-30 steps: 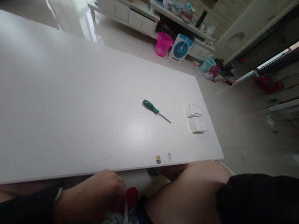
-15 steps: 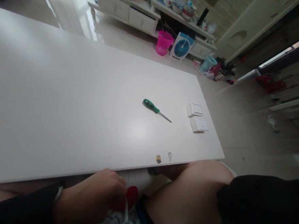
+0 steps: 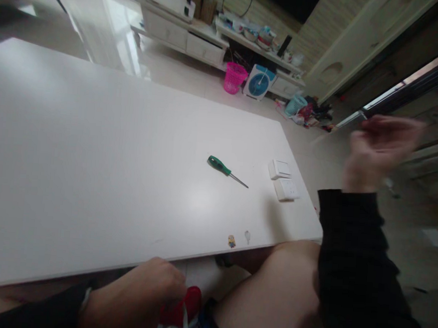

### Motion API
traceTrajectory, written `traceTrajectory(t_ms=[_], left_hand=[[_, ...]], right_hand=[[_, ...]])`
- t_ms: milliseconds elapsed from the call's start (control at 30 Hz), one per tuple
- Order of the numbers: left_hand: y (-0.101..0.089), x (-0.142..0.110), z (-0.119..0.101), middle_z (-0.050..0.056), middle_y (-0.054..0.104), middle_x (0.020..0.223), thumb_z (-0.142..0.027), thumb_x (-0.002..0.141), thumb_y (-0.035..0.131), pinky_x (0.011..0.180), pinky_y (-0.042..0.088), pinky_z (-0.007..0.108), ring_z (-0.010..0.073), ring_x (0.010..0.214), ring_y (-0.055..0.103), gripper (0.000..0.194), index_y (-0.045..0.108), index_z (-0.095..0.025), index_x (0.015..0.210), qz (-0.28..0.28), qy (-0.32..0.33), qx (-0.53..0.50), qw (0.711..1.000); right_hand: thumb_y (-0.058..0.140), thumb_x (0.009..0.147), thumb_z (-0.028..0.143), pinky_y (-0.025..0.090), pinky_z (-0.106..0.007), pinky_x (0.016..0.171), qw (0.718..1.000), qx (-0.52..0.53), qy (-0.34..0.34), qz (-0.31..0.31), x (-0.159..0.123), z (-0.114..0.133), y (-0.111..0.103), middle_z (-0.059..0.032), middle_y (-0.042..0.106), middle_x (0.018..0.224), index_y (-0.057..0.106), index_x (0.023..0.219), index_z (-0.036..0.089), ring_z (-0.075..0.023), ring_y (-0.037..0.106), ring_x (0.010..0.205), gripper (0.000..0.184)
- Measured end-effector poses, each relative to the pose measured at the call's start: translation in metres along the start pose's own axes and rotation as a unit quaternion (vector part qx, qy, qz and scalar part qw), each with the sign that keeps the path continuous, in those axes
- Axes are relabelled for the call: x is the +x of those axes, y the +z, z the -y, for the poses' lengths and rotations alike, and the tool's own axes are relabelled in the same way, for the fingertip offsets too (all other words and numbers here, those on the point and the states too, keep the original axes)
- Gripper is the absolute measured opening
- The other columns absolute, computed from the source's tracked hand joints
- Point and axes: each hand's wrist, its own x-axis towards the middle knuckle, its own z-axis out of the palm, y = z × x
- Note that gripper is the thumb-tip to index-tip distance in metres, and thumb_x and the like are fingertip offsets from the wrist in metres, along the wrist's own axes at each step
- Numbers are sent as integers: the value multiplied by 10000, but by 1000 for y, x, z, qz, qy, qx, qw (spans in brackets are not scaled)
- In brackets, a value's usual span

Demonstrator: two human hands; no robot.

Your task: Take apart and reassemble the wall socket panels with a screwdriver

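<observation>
My left hand (image 3: 154, 282) is closed below the near edge of the white table (image 3: 102, 161); its fingertips are hidden. Against it, over my lap, shows something red (image 3: 190, 304) with a whitish strap hanging beside it. Whether the hand grips it I cannot make out. My right hand (image 3: 380, 145) is raised past the table's right end, smeared by motion, its fingers bent. The nearest things to it are a white wall switch (image 3: 279, 169) and a white wall socket (image 3: 286, 189), side by side on the table. A green-handled screwdriver (image 3: 219, 165) lies left of them.
Two small stickers, a yellow cartoon figure (image 3: 231, 241) and a pale one (image 3: 247, 236), are near the table's front edge. Beyond the table stand a pink basket (image 3: 234, 77), a blue-and-white fan (image 3: 259, 83), a light-blue basket (image 3: 295, 105) and a white cabinet (image 3: 164, 30).
My right hand and its black sleeve have come up into view on the right. The view has tilted up slightly. My left hand stays low by the red thing.
</observation>
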Motion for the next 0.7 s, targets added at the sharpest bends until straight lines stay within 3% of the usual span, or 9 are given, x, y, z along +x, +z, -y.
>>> traceTrajectory(t_ms=[67, 133, 233, 433, 700], left_hand=[[4, -1, 2, -2, 635, 733, -46, 634, 567, 693, 511, 234, 164, 683, 616, 192, 547, -219, 714, -5, 11, 18, 1000], [6, -2, 4, 4, 651, 750, -58, 663, 582, 718, 525, 244, 169, 697, 629, 176, 553, -222, 721, -12, 19, 27, 999], [7, -3, 6, 9, 666, 766, -69, 683, 586, 727, 529, 253, 173, 703, 640, 167, 566, -225, 740, -27, 25, 29, 999], [1, 0, 5, 2, 681, 753, -54, 584, 573, 642, 491, 260, 196, 707, 674, 218, 563, -224, 721, -26, 18, 25, 999], [-14, 0, -4, 8, 729, 782, -47, 571, 573, 598, 452, 288, 229, 723, 709, 211, 558, -213, 700, -12, -11, 28, 999]], right_hand=[[735, 893, 328, 522, -452, 988, 990, -92, 100, 33, -21, -21, 15, -174, 556, 1421, 525, 1343, 165, -268, 594, 1225, 523], [765, 820, 333, 519, -442, 965, 964, -149, 191, 112, -48, -44, 27, -208, 582, 1390, 557, 1265, 158, -283, 612, 1189, 521], [816, 731, 439, 520, -454, 984, 920, -185, 268, 219, -76, -72, 28, -208, 619, 1346, 575, 1244, 169, -321, 633, 1169, 628], [878, 618, 602, 541, -427, 956, 855, -222, 317, 345, -83, -84, 19, -215, 682, 1243, 547, 1335, 161, -329, 697, 1062, 904], [882, 629, 513, 526, -427, 936, 803, -290, 313, 416, -94, -81, 33, -224, 685, 1228, 428, 1419, 139, -343, 687, 1085, 985]])
